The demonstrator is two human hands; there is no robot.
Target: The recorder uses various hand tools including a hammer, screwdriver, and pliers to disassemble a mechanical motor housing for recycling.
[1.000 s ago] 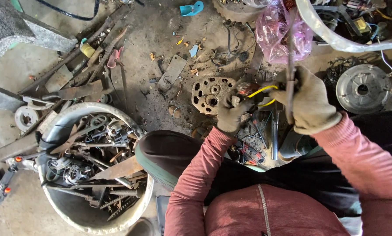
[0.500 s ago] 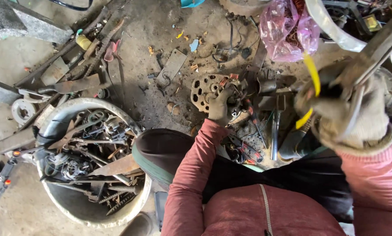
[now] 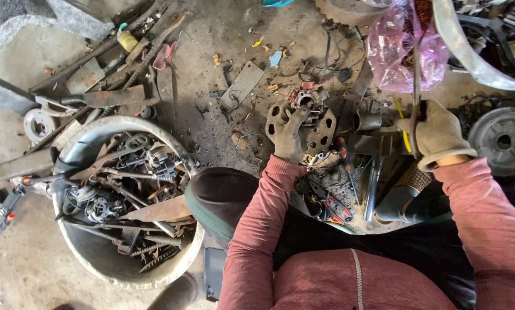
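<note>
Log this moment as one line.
left hand: grips perforated metal disc | right hand: holds metal rod | bucket: scrap metal

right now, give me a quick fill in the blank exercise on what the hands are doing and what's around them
1. The left hand presses on a round metal part pierced with ____.
2. The right hand wears a work ____ and grips a long metal tool.
3. The bucket at the left is full of scrap ____.
4. The plastic bag behind the tool is ____ in colour.

Missing words: holes; glove; metal; pink
</note>
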